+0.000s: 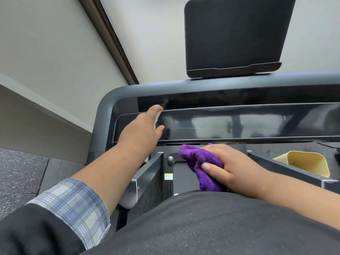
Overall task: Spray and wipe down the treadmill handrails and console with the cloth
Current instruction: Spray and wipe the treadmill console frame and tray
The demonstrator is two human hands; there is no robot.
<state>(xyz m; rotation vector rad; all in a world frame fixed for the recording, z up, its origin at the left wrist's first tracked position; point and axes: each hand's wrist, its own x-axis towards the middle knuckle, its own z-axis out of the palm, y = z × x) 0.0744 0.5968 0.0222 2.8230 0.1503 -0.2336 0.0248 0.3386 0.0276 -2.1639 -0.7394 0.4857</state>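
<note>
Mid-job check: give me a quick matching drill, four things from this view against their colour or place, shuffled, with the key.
Things:
1. cloth
2. bin
3. screen
4. left hand

Descriptions:
A. pale yellow, at the right
B. dark, standing above the console
C. purple, bunched in the right hand
D. reaching to the console's left end, around a small pale object

Pairs: 1-C, 2-A, 3-B, 4-D

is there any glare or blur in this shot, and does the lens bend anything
Head view: the glossy black console panel carries pale reflections. The left hand, around a small, mostly hidden whitish spray bottle, is slightly soft. The right hand gripping the purple terry cloth is sharp. The wide lens bows the treadmill's dark grey top rail.
</note>
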